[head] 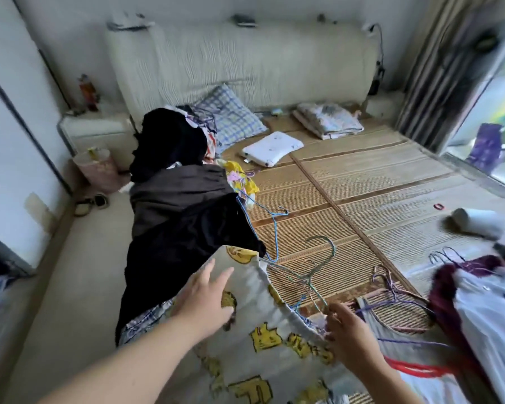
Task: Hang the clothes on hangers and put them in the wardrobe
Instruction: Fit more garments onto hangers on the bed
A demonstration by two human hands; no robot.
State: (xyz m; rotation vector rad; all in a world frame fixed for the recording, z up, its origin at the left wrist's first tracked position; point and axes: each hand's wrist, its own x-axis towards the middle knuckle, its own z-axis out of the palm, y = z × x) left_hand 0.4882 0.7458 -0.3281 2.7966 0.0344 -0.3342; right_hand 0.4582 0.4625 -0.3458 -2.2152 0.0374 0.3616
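Surveying the bed, we record our left hand (204,295) lying flat, fingers straight and spread, on a white garment with yellow prints (274,339) at the near edge. Our right hand (347,333) has its fingers curled, pinching the lower wire of a green wire hanger (322,246) where it meets the garment's hem; the hook stands up over the bamboo mat (376,193). A blue wire hanger (275,228) lies just beside a pile of dark clothes (181,217) on the bed's left side. Purple hangers (391,287) lie near a white and maroon garment (478,304) at right.
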